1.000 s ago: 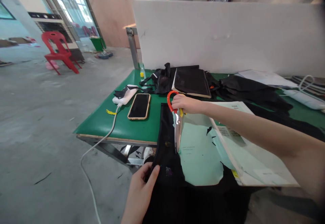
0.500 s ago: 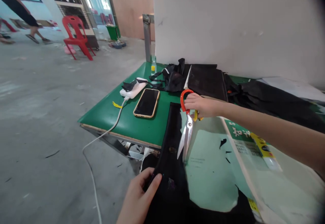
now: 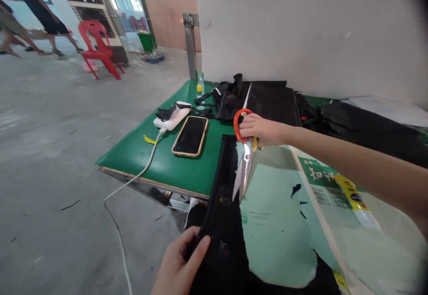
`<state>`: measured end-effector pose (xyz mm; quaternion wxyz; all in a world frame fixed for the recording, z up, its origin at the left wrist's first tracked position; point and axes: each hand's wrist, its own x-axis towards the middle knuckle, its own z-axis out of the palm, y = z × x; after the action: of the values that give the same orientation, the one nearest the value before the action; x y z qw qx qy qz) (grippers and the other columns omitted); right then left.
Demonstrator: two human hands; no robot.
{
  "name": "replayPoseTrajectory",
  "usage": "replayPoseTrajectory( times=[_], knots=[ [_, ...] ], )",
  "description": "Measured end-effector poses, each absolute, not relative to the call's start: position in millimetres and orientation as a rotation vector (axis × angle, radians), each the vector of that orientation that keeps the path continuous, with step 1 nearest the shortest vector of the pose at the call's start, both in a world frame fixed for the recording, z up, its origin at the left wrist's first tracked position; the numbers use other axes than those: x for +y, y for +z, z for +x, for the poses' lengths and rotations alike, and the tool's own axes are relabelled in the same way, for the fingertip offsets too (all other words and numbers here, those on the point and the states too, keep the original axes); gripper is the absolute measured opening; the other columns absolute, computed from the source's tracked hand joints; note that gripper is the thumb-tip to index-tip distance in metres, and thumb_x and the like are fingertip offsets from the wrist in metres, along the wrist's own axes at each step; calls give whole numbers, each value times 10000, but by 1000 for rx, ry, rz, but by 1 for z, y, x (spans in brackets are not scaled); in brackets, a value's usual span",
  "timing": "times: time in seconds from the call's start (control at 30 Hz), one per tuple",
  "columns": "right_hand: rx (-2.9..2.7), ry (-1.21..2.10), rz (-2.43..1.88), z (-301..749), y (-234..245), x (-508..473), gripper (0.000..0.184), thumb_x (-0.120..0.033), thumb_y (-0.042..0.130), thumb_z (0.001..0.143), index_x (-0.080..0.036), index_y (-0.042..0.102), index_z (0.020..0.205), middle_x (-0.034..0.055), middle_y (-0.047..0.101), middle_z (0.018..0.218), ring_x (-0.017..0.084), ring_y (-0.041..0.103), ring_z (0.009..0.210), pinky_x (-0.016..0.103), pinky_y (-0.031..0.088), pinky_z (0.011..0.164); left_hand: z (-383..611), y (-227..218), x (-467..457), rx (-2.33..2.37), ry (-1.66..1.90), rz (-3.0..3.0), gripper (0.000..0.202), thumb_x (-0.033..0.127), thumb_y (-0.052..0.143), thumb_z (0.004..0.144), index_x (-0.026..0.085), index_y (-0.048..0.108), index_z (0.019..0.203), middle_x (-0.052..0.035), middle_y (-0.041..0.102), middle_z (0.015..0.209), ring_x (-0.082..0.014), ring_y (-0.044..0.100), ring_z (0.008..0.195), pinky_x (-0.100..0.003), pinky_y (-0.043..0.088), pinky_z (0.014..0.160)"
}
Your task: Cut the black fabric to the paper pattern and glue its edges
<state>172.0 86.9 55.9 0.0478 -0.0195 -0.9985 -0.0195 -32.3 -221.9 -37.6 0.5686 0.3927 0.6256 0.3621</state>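
My right hand (image 3: 256,130) is closed round the handles of a pair of scissors (image 3: 246,157) with red-orange grips. The blades point toward me and are slightly parted, over the ragged right edge of a strip of black fabric (image 3: 224,188). My left hand (image 3: 183,259) pinches the near left edge of that fabric between thumb and fingers. Beneath the scissors and beside the fabric lies a pale green paper sheet (image 3: 277,228) with small black scraps (image 3: 296,190) on it.
A phone (image 3: 190,137) and a white power strip (image 3: 172,116) with a white cable (image 3: 115,223) lie on the green tabletop (image 3: 133,154). Black cloth pieces (image 3: 274,103) lie at the back, a yellow-labelled tube (image 3: 356,199) to the right. A red chair (image 3: 96,47) and walking people (image 3: 43,18) are beyond.
The scissor blades have drawn closer together, and the right hand has shifted slightly up in the picture. The left hand keeps its pinch. In the background, more of the walking people shows.
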Motion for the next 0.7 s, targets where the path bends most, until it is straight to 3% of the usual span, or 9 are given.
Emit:
replayPoseTrajectory(
  times=[0.7],
  knots=[
    [-3055,9,-4,158,49,64,215,-54,475,712,-206,524,856,21,515,801,180,381,781,307,282,812,-31,-39,-222,1440,893,915,323,514,542,802,213,637,872,-2,641,799,-193,585,794,-234,469,689]
  ],
)
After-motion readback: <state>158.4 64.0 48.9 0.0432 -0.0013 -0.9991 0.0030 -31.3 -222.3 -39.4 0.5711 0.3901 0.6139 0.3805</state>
